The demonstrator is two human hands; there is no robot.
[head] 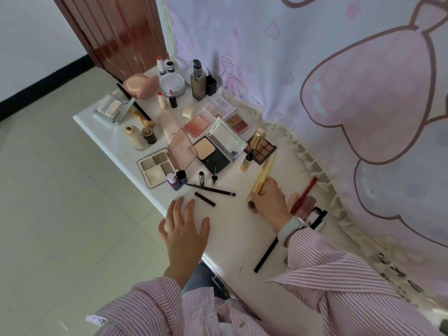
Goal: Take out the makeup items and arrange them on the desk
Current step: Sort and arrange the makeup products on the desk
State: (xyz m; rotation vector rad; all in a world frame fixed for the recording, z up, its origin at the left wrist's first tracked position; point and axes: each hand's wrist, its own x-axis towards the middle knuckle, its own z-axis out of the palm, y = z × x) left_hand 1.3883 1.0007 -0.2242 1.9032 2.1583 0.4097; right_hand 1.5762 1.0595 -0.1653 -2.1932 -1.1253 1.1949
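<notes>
Many makeup items lie spread on the white desk [232, 229]. My right hand [269, 198] is closed around several thin yellow-handled makeup brushes [263, 173], their handles pointing away from me and a dark bristle tip showing under my fingers. My left hand [185, 226] rests flat near the desk's left edge, fingers spread, holding nothing. Just beyond it lie a black eyeliner pencil [211, 189] and its short black cap [204, 199]. An open powder compact [213, 151], a grey eyeshadow palette [155, 168] and a blush palette [197, 124] sit mid-desk.
A foundation bottle [198, 81], lipsticks [172, 99] and a pink puff case [140, 86] stand at the far end. A red pencil [304, 195], tubes [315, 213] and a long black stick [266, 254] lie by my right wrist. A pink curtain [351, 93] hangs along the right.
</notes>
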